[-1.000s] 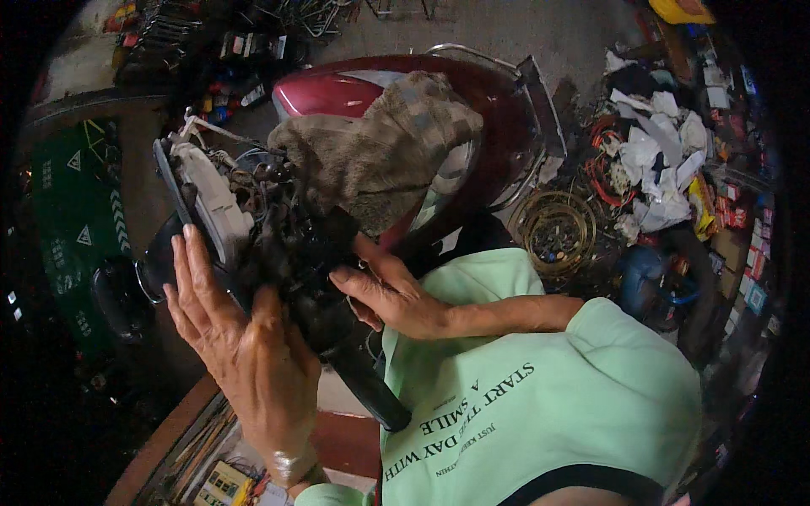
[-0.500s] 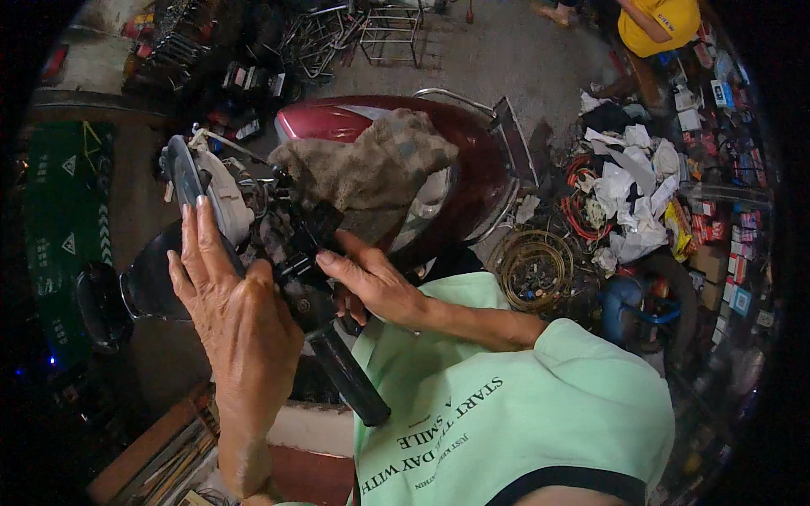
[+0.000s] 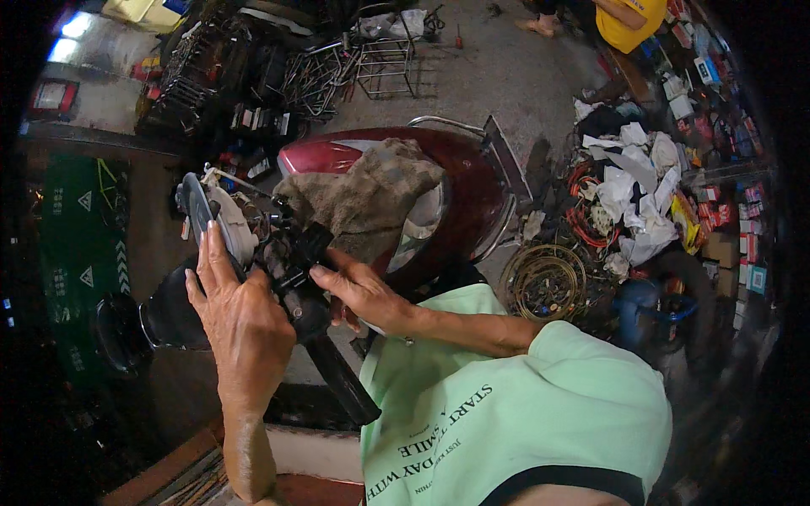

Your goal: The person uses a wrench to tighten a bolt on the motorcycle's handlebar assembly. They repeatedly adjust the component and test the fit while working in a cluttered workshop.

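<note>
A dark red scooter stands in front of me with its handlebar stripped open; the black grip (image 3: pixel 342 384) points toward my shirt. My left hand (image 3: pixel 249 325) lies with its fingers stretched out along the pale housing with a dark round face (image 3: pixel 226 212); its fingertips reach the rim. Its palm is turned away from me. My right hand (image 3: pixel 363 291) is closed around the black switch housing (image 3: pixel 299 282) on the handlebar, thumb on top and fingers curled underneath. A brown cloth (image 3: pixel 359 190) is draped over the scooter's seat (image 3: pixel 468 181).
White bags and paper (image 3: pixel 645 185) lie heaped at the right, beside a coil of yellowish cable (image 3: pixel 547 282). Metal tubes (image 3: pixel 321 80) and a wire rack (image 3: pixel 384 67) stand at the back. A person in a yellow shirt (image 3: pixel 629 21) sits at the far right.
The view has tilted, so the scooter and surroundings sit slightly lower in the picture. Both hands keep nearly the same places on the handlebar and housing.
</note>
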`<state>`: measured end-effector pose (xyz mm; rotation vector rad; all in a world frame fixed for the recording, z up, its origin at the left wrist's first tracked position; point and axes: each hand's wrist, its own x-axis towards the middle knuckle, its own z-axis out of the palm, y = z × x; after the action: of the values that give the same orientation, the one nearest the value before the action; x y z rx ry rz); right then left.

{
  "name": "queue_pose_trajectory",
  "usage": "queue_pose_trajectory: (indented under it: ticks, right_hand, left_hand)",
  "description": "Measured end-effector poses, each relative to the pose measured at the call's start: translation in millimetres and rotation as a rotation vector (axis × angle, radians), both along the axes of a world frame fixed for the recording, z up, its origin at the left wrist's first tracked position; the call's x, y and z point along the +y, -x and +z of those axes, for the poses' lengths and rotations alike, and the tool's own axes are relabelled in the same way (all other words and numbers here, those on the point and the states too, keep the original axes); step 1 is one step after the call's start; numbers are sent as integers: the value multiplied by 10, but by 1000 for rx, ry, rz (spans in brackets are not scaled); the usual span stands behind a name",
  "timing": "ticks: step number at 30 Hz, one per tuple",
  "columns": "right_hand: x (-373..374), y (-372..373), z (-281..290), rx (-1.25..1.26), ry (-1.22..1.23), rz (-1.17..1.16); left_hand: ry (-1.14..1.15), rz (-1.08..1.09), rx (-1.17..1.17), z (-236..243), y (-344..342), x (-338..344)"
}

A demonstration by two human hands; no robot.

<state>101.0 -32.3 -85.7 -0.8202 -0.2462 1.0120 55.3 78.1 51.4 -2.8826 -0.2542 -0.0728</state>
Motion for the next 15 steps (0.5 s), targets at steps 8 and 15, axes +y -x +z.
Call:
queue_pose_trajectory:
  ticks: [8,15]
  right_hand:
    - [13,41,16,-14,25,-23]
    - [-42,-57,75,-44,64,52]
  left_hand:
    - [98,117,71,83,2,-44]
    - [76,134,94,130,-48,-60]
